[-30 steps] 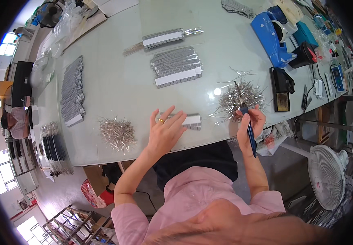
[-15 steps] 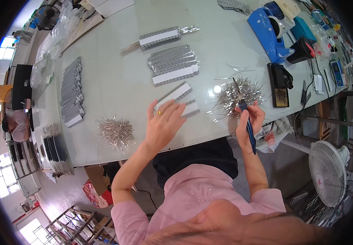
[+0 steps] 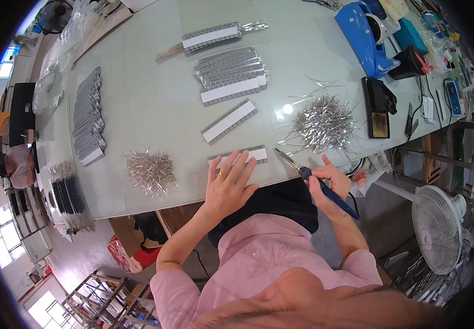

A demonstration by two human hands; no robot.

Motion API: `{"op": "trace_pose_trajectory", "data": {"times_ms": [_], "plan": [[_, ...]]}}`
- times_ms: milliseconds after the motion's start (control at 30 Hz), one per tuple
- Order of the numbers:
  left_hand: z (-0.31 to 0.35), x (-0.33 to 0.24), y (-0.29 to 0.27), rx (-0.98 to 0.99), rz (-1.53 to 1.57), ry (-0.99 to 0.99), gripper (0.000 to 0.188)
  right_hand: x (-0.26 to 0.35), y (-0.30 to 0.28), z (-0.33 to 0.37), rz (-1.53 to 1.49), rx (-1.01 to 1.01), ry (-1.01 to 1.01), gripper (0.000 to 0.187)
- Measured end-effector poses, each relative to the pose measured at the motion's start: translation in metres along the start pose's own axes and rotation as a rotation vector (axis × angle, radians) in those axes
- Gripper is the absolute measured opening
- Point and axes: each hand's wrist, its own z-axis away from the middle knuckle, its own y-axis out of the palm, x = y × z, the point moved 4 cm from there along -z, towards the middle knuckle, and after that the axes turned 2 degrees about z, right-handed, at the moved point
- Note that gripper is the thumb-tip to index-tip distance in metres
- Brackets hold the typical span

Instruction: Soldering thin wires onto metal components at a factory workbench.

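My left hand (image 3: 227, 183) lies flat with fingers apart on a grey strip with a white band (image 3: 253, 154) near the table's front edge. My right hand (image 3: 329, 182) grips a blue-handled soldering iron (image 3: 315, 181), its metal tip pointing up-left toward that strip's right end. A second white-banded strip (image 3: 229, 121) lies tilted just beyond. A pile of thin silver metal pins (image 3: 323, 122) sits right of the strips, and another pin pile (image 3: 150, 171) lies left of my left hand.
A stack of grey strips (image 3: 231, 75) and one more strip (image 3: 211, 37) lie farther back. Rows of strips (image 3: 88, 118) line the left side. A black iron stand (image 3: 378, 107), a blue tape dispenser (image 3: 367, 35) and a floor fan (image 3: 440, 222) are at right.
One strip has been pushed away to lie tilted mid-table. My left hand came back down onto another strip at the front edge. My right hand lowered the iron toward it.
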Motion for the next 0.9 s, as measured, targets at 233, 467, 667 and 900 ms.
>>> {"op": "trace_pose_trajectory", "data": {"times_ms": [233, 467, 667, 900], "plan": [[-0.001, 0.004, 0.004, 0.026, 0.008, -0.037, 0.063, -0.001, 0.007, -0.001, 0.016, 0.025, 0.003, 0.012], [-0.004, 0.003, 0.005, 0.022, 0.019, -0.032, 0.064, -0.003, 0.006, -0.003, -0.01, 0.051, 0.066, 0.008], [-0.005, 0.001, 0.005, 0.003, -0.017, -0.006, 0.06, -0.019, 0.01, 0.004, -0.242, 0.043, 0.347, 0.009], [-0.002, -0.005, 0.007, -0.032, -0.061, -0.021, 0.056, -0.022, 0.024, 0.021, -0.351, -0.064, 0.432, 0.008]]}}
